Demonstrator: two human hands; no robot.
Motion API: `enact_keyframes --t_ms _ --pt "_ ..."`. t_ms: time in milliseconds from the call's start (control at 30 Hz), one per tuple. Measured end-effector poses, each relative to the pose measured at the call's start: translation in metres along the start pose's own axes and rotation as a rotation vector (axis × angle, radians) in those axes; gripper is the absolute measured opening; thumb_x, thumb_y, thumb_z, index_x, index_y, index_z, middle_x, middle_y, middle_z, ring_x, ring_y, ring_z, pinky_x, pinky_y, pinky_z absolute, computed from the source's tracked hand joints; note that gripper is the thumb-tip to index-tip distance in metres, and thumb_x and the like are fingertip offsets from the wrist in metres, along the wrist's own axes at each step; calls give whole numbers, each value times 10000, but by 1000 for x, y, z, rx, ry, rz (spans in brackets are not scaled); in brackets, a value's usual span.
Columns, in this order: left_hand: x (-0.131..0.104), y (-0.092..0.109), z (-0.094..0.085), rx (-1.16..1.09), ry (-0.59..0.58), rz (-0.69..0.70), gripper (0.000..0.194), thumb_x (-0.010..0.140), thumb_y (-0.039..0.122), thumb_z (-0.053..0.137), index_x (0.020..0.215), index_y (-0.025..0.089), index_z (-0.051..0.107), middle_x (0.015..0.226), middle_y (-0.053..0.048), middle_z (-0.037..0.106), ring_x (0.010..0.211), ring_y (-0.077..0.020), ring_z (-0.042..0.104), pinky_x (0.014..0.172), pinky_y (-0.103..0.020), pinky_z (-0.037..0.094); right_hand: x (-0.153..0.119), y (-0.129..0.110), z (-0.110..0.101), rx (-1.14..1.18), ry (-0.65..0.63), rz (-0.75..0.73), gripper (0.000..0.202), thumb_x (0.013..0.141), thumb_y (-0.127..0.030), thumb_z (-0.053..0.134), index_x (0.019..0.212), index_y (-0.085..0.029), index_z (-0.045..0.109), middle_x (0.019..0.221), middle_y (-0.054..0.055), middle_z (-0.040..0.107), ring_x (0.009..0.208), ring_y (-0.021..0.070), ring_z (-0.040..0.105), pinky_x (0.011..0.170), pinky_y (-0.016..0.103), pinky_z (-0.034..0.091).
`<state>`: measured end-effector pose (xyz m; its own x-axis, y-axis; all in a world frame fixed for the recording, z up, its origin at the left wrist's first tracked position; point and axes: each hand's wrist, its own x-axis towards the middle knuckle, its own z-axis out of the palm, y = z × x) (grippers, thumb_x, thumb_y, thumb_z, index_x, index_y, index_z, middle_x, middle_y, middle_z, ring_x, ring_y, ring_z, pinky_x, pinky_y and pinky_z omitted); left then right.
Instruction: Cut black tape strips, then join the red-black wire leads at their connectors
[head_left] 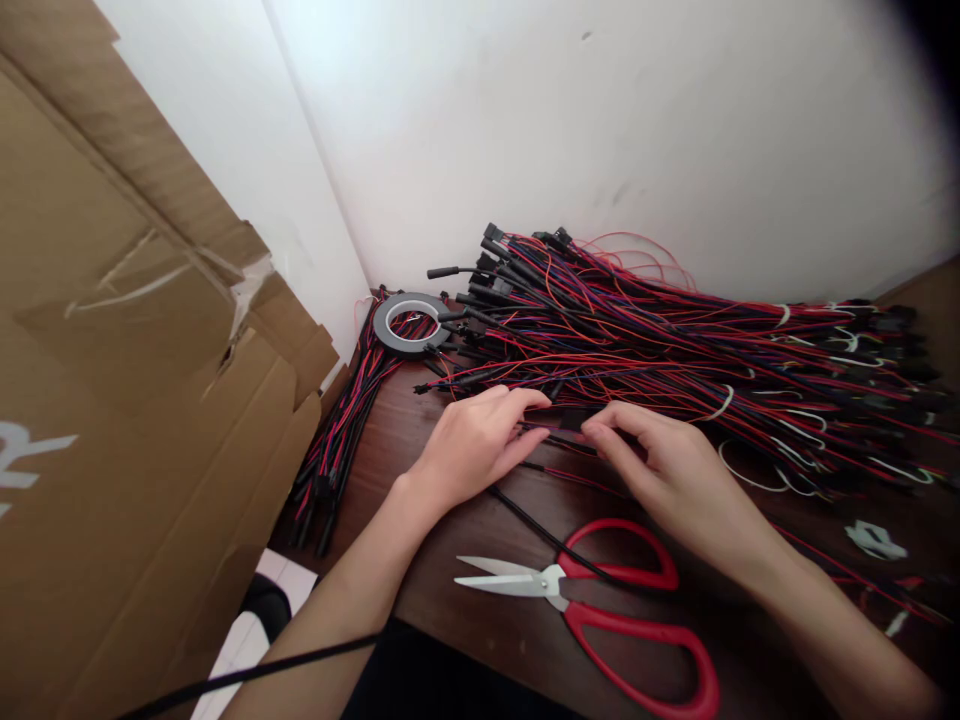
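My left hand (pixel 484 435) is above the dark table, thumb and fingers curled around a thin black cable (pixel 559 441). That cable spans the short gap to my right hand (pixel 664 465), whose thumb and fingertips are pinched together. Whatever the right fingertips grip is hidden; a small dark strip shows beside them. Just below, a wire with a black sleeve (pixel 532 466) and red strands runs under my right hand. Nearer me lie scissors (pixel 551 580) with red handles, blades parted and pointing left. A thicker black cable (pixel 525 520) crosses their upper handle.
Big bundles of red and black wires (pixel 637 330) with connectors fill the back, some bound with white ties. A roll of black tape (pixel 411 342) rests on more wires (pixel 337 440). A cardboard box (pixel 150 350) stands left; a white wall (pixel 562 120) rises behind.
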<state>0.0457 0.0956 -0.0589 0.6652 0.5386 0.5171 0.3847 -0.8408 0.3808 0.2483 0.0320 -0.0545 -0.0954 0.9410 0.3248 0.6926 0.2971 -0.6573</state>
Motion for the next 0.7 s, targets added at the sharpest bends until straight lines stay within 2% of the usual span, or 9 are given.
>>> enact_keyframes --t_ms 133,333,500,600,700 --pt "0 0 1 14 -39 -11 149 949 245 557 1054 147 593 918 -46 683 767 -137 635 697 -239 505 0 2 -2 6 -27 32 256 946 -301 496 741 -219 626 675 5 644 585 165 574 597 290 428" --pt "1 -1 0 -3 -27 32 118 954 186 532 890 146 624 808 -33 686 749 -142 608 676 -238 472 0 0 -1 16 -20 61 246 948 -316 495 768 -219 631 728 16 666 647 169 607 627 291 446" --pt "1 -2 -3 -33 7 -1 113 935 173 565 860 139 642 756 -27 673 702 -128 589 659 -229 456 -3 -5 1 160 34 115 104 929 -328 545 905 -229 520 755 -8 631 639 138 603 558 244 449" --pt "1 -1 -3 -59 16 -12 112 929 172 571 866 137 657 748 -27 674 703 -127 597 663 -227 463 -4 -6 2 158 49 54 98 931 -284 540 874 -236 478 742 -22 574 627 122 569 581 239 456" --pt "1 0 -2 -70 31 -17 124 930 175 568 880 133 674 748 -33 682 714 -131 613 672 -230 476 -4 -5 5 139 54 -11 81 936 -255 544 870 -233 502 779 -13 575 675 128 577 639 253 473"
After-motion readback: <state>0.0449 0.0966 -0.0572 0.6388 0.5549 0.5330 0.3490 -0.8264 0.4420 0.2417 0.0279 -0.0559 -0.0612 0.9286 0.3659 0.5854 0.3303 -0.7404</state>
